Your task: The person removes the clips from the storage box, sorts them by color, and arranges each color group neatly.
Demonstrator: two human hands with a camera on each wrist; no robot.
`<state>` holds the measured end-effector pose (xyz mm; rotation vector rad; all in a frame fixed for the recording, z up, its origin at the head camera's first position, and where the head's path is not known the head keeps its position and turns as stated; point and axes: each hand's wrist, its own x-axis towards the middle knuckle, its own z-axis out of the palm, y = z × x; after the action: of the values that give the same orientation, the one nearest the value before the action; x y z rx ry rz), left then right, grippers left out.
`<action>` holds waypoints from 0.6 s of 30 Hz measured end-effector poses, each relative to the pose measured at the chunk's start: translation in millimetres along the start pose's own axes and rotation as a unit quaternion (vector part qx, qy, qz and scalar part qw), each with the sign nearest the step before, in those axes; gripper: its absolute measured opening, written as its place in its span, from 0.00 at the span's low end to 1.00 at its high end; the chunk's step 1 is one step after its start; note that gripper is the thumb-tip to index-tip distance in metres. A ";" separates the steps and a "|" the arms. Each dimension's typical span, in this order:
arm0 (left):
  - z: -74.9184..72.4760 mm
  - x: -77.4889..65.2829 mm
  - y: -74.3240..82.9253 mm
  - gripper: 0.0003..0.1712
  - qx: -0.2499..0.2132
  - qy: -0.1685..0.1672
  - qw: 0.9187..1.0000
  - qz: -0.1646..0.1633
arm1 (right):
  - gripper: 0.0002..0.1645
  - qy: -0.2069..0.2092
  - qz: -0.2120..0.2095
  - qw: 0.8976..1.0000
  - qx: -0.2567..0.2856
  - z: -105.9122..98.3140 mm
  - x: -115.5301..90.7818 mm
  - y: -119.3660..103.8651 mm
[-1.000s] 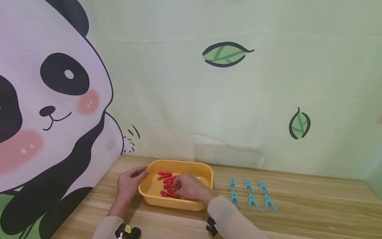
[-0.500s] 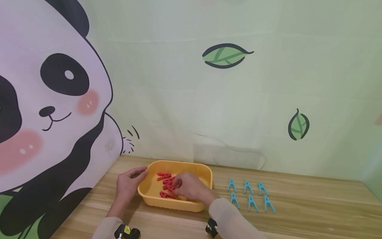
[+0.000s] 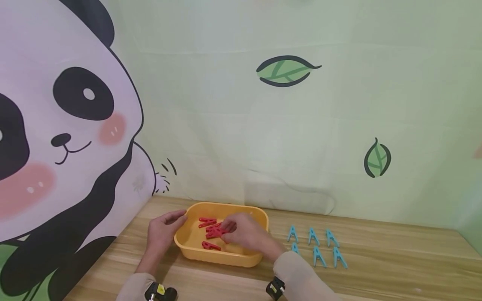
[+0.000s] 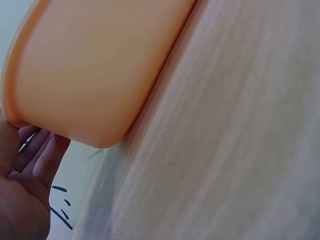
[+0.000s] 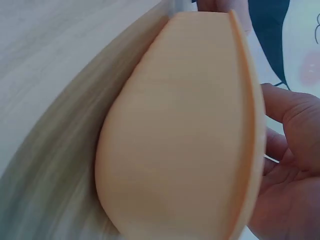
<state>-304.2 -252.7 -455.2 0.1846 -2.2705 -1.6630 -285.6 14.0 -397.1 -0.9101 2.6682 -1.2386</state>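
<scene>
A yellow plastic basin (image 3: 241, 260) stands on the wooden table with several red clothespins (image 3: 207, 221) lying on its floor. My left hand (image 3: 162, 232) is at the basin's left end, thumb and fingers resting against the rim. In the left wrist view, fingers (image 4: 47, 160) touch the outer wall below the lip. Over the basin's near right side reaches my right hand (image 3: 246, 234), its thumb and index finger pinching a red clothespin at the cluster in the middle. That hand covers part of the clothespins, and the basin wall hides its fingertips in the right wrist view.
Right of the basin, several light blue clothespins (image 3: 319, 256) lie in two rows on the wooden table (image 3: 406, 259). A cloth backdrop with leaf prints and a large panda (image 3: 83, 125) rises behind and to the left. Cameras (image 3: 276, 288) are strapped to both wrists.
My right hand has shifted slightly up and right inside the basin. A red clothespin has moved from near the lowest one toward the middle cluster. The left hand stays at the rim.
</scene>
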 end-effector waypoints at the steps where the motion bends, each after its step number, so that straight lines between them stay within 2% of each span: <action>1: 0.0 -0.3 0.2 0.17 -0.001 0.000 1.000 -0.001 | 0.07 0.002 -0.005 1.000 -0.001 -1.3 -1.4 -0.6; 13: 0.3 0.1 -0.2 0.18 -0.001 -0.001 1.000 -0.002 | 0.05 0.028 -0.020 0.999 -0.001 -18.2 -20.6 -5.6; 18: 0.0 -0.4 0.1 0.18 -0.002 -0.001 1.000 -0.003 | 0.05 0.035 -0.011 0.999 0.005 -25.6 -31.3 -3.0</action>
<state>-303.9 -252.6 -455.2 0.1891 -2.2704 -1.6714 -265.8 46.7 -383.4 -0.9152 2.7090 -1.3112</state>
